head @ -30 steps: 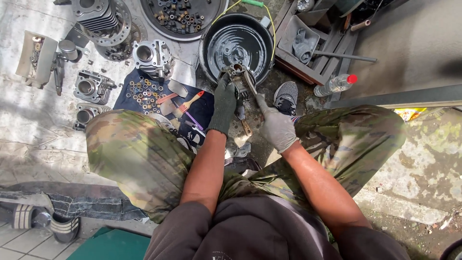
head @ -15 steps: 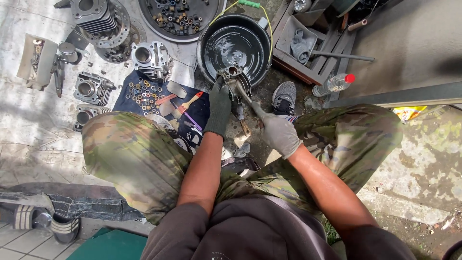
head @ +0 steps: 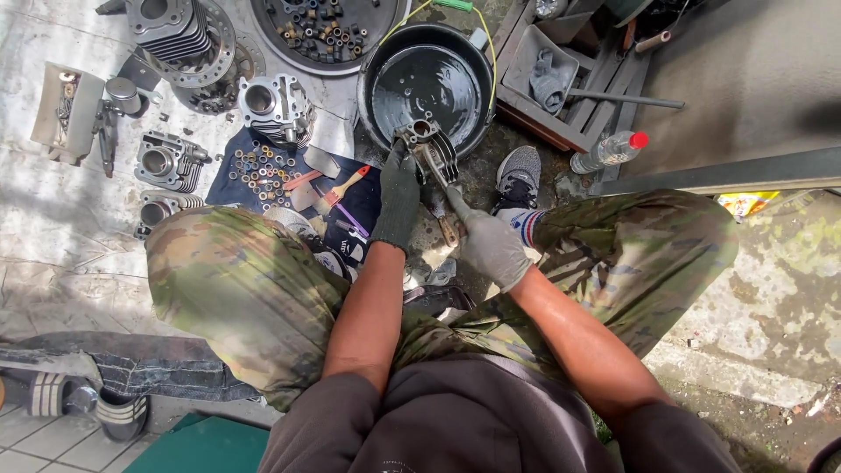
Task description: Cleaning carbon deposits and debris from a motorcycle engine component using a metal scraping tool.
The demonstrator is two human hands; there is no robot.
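Note:
My left hand, in a dark glove, grips a grimy finned engine cylinder and holds it over the near rim of a black basin of dark liquid. My right hand, in a grey glove, is closed around a thin tool whose tip touches the cylinder's lower side. Both forearms reach out between my knees in camouflage trousers.
Engine cylinders and casings lie on the floor at the left. A dark cloth carries several washers and a brush. A round tray of small parts, a wooden crate and a plastic bottle stand around the basin.
Both hands and the cylinder have shifted slightly toward the basin; the grips stay the same.

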